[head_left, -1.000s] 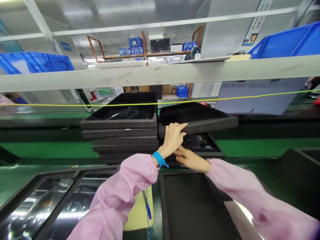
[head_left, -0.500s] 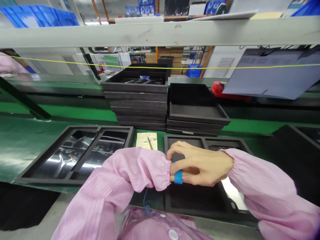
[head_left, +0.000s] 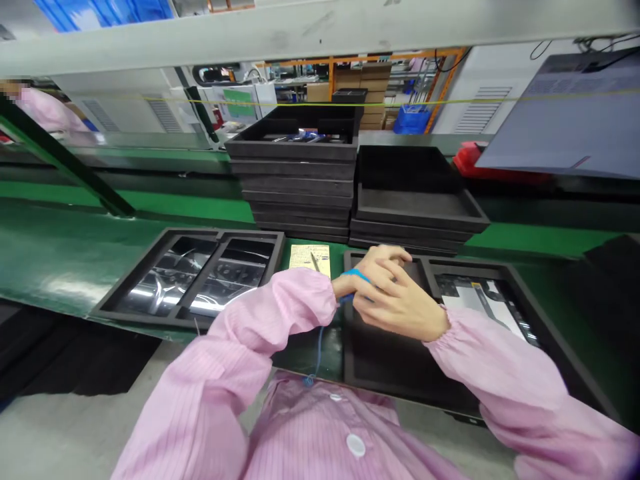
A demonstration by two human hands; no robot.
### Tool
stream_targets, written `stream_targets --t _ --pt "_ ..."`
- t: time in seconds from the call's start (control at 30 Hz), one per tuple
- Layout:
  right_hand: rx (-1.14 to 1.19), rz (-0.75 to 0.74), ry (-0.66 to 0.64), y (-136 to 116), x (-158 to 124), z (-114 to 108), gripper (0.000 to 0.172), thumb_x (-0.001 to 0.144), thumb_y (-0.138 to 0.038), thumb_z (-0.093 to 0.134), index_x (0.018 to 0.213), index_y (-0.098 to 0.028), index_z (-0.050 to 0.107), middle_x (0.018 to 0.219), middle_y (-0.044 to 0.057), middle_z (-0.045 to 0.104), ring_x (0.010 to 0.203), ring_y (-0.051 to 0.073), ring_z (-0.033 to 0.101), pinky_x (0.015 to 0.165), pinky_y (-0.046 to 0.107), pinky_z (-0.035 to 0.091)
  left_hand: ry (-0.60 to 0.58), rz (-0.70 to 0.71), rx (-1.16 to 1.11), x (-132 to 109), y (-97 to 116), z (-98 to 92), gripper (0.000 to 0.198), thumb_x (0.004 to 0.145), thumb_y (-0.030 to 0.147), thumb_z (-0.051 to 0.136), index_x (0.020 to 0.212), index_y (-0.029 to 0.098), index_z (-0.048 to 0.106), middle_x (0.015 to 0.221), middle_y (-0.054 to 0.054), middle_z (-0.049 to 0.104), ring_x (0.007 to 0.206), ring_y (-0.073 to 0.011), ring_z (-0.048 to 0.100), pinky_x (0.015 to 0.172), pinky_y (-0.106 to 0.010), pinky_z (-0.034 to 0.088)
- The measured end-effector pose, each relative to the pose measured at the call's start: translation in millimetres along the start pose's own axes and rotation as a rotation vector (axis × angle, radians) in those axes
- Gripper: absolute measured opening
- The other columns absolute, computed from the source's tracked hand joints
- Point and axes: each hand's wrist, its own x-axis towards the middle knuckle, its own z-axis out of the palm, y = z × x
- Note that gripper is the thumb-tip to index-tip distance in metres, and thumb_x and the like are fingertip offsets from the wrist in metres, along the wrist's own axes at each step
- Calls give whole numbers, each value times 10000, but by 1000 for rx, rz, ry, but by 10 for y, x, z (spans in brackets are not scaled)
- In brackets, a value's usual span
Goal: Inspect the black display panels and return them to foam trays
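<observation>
My left hand (head_left: 383,259) reaches out of a pink cuff, palm side turned away, its fingers partly covered by my right hand. A blue wrist strap (head_left: 356,273) circles the left wrist, and a thin blue cord (head_left: 319,350) hangs below it. My right hand (head_left: 403,308) lies across the left one, fingers curled at the strap; the exact contact of the fingertips is hard to see. Both hands are over a black foam tray (head_left: 350,360) with two compartments. In its right compartment lies a flat panel (head_left: 490,301) with a white and dark surface.
On the left, another black tray (head_left: 175,320) holds two glossy dark panels. A yellow note (head_left: 300,255) with a pen (head_left: 315,261) lies between the trays. Behind stand a tall tray stack (head_left: 300,173) and a lower stack (head_left: 415,220). A white beam (head_left: 250,33) crosses above.
The view has tilted down and shifted left. My right hand has turned over the left wrist, and more of my left hand shows. The panel in the right compartment is now more visible.
</observation>
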Motion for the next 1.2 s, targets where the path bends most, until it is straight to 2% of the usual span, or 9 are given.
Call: stream_targets --t 0.1,0.27,0.43,0.53,0.63,0.77,0.87,1.03,1.2 --pt "128 240 79 -165 -102 148 223 880 -134 525 1072 -192 621 1185 115 555 1143 265 458 954 466 404 80 -105 -104 65 34 -228 170 887 196 584 1040 142 632 1019 -68 669 916 -170 650 829 -374 541" --pt "450 712 158 -535 -113 362 364 931 -194 462 1293 -191 420 1107 103 591 1029 199 580 868 362 520 499 -120 -230 -105 -68 -541 338 803 55 445 1075 191 592 1180 -86 640 1098 -174 611 933 -355 480" --pt "537 901 138 -817 83 612 474 886 -128 422 1346 -175 316 1046 93 618 934 191 635 814 340 555 794 49 -203 -252 -138 -587 314 755 58 422 997 191 570 1172 -71 626 1128 -163 577 969 -326 442" --pt "552 939 115 -875 161 731 529 835 -60 320 1354 -146 273 1132 150 581 1002 208 628 808 351 559 874 151 -130 -287 -138 -559 324 737 38 410 963 201 575 1121 -55 635 1095 -167 573 967 -334 425" --pt "562 950 82 -897 174 784 558 786 -58 314 1337 -124 258 1140 170 568 985 212 635 774 345 565 886 225 -67 -310 -148 -540 304 743 44 417 946 197 583 1085 -59 643 1064 -180 572 957 -350 416" --pt "533 972 48 -886 139 739 540 780 -88 308 1316 -60 248 1017 181 603 796 223 649 645 347 547 850 280 -18 -311 -187 -533 305 746 37 426 949 194 591 1089 -60 634 1093 -182 544 989 -356 388" --pt "519 945 39 -827 115 628 453 799 -102 324 1251 -94 349 952 141 622 780 215 642 669 335 532 729 269 -33 -284 -213 -546 291 740 25 429 900 195 603 1025 -49 649 1023 -171 580 944 -340 429" --pt "498 845 26 -755 114 540 159 891 -283 485 999 -170 514 848 57 653 729 189 638 644 284 494 444 188 -171 -212 -235 -532 233 770 37 423 822 181 598 780 -20 674 774 -134 663 792 -301 517" --pt "364 928 85 -709 36 681 123 862 -237 469 865 -170 573 635 15 587 556 153 545 540 271 372 349 78 -320 -240 -256 -434 239 764 19 416 890 171 550 785 -22 683 773 -114 690 778 -266 536"
